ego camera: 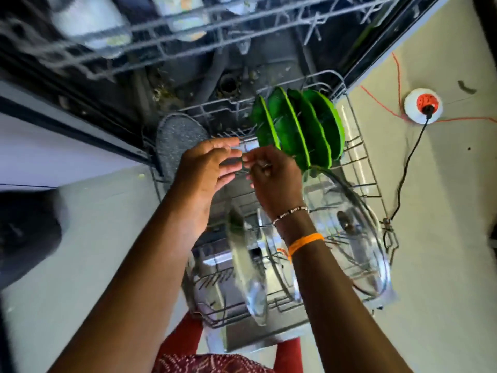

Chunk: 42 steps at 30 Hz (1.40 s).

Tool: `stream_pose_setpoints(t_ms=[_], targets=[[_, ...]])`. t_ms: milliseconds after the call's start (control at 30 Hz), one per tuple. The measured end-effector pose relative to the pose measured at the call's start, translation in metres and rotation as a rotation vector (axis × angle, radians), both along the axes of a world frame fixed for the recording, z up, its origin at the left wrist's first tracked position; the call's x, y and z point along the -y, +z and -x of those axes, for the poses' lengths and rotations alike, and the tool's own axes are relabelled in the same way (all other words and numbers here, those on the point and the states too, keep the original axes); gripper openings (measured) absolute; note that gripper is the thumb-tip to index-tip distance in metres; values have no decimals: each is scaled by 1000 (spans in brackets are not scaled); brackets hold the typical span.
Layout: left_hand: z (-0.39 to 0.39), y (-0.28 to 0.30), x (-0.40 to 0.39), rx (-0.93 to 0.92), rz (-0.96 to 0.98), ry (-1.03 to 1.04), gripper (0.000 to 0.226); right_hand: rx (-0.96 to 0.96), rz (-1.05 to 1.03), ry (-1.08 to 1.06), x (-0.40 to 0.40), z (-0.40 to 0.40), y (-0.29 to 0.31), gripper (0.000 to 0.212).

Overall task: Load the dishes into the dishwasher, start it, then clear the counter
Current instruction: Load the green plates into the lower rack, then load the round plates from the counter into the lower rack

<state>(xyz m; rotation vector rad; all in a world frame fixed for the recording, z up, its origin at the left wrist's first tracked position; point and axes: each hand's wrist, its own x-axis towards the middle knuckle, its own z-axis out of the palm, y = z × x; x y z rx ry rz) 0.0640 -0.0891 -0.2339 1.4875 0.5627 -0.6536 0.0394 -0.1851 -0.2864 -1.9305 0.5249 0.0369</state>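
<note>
The dishwasher's lower rack [369, 168] is pulled out over the open door [242, 339]. Several green plates [298, 125] stand on edge at its back right. A large clear glass lid [349, 238] leans at the right, and clear glass plates [248, 273] stand in the front. A grey speckled pan [177, 135] stands at the back left. Both hands hover over the rack's middle, fingertips nearly meeting. My left hand [207, 168] has straight fingers and holds nothing. My right hand [274, 179] is seen from the back with its fingers bent down; what they touch is hidden.
The upper rack [188, 41], blurred and holding pale dishes, hangs above the tub. On the floor to the right lie a white round socket with an orange plug [423, 106], a black cord [408, 162] and thin red wires. A grey cabinet front is on the left.
</note>
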Motion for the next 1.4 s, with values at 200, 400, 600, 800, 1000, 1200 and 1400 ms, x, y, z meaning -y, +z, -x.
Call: stream_pose_setpoints(t_ms=[200,400,600,800,1000,1200,1400], targets=[[25,47,-82,-8,23,22,27,-4,-33,3,-80,23,56,22],[51,98,-143,16,17,108,23,-38,-63,89,-132,40,112,22],[98,166,-204,124,5,241,23,23,-98,247,-204,64,179,23],[158,244,-263,238,42,375,24,139,-137,299,-264,116,254,20],[186,312,-335,343,9,476,23,169,-301,385,-331,135,326,28],[175,350,-430,412,-50,536,27,168,-279,486,-410,107,366,27],[127,366,-531,424,-103,579,28,184,-281,558,-518,46,392,29]])
